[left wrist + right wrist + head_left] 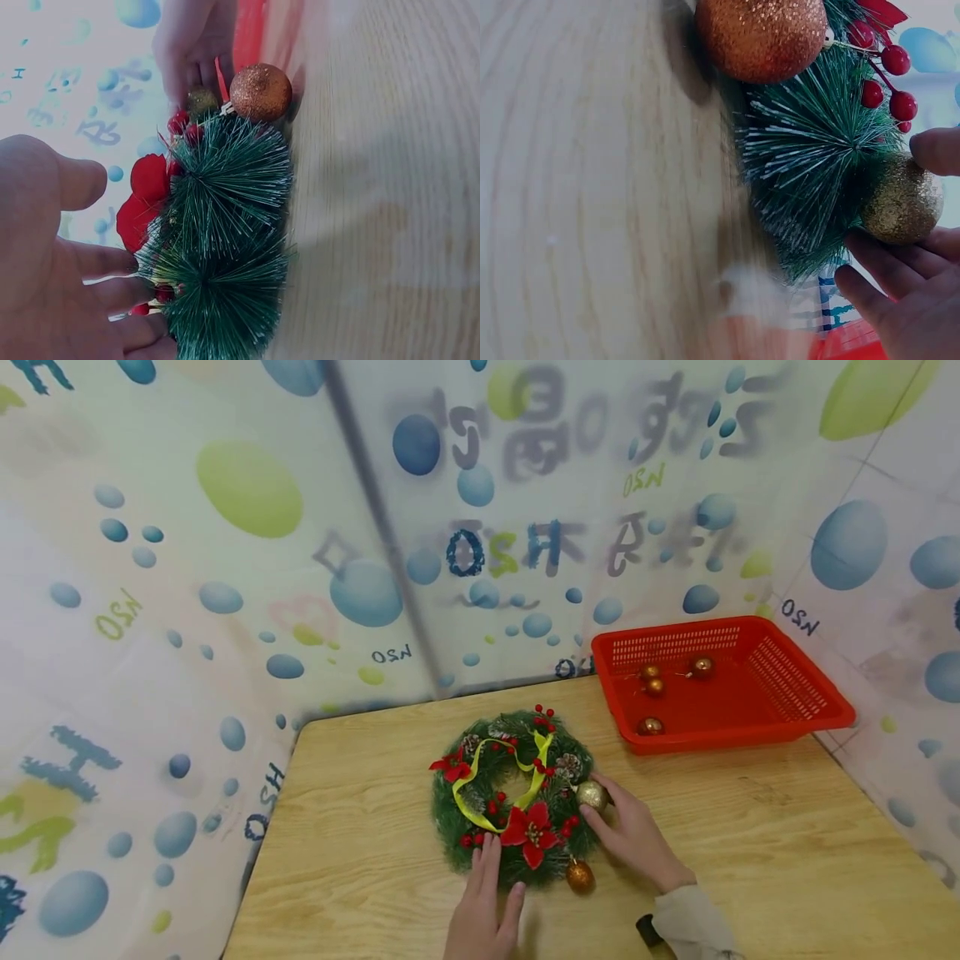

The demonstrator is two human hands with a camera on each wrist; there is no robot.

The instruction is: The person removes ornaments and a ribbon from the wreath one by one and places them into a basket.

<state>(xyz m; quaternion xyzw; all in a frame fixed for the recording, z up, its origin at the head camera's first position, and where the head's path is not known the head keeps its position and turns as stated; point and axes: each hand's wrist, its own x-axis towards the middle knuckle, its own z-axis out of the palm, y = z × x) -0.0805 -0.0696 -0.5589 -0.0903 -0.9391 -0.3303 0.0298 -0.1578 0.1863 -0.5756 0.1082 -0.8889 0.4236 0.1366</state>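
Observation:
A green Christmas wreath (452, 831) with red flowers, berries, pinecones and a yellow ribbon lies flat on the wooden table. At its right edge, my right hand (633, 835) holds a glittery gold ball ornament (904, 201) between thumb and fingers, against the needles. My left hand (483, 902) rests its straight fingers on the wreath's near edge, beside a red poinsettia (531, 833). In the left wrist view, those fingertips reach into the needles near the red berries. A copper glitter ball (580, 876) hangs at the wreath's lower right, next to the table surface.
A red plastic basket (742, 739) stands at the table's back right, with several small copper and gold balls (654, 687) inside. Printed curtains (367, 510) enclose the table (345, 860) at the back and sides. A dark band (648, 931) shows at the right sleeve.

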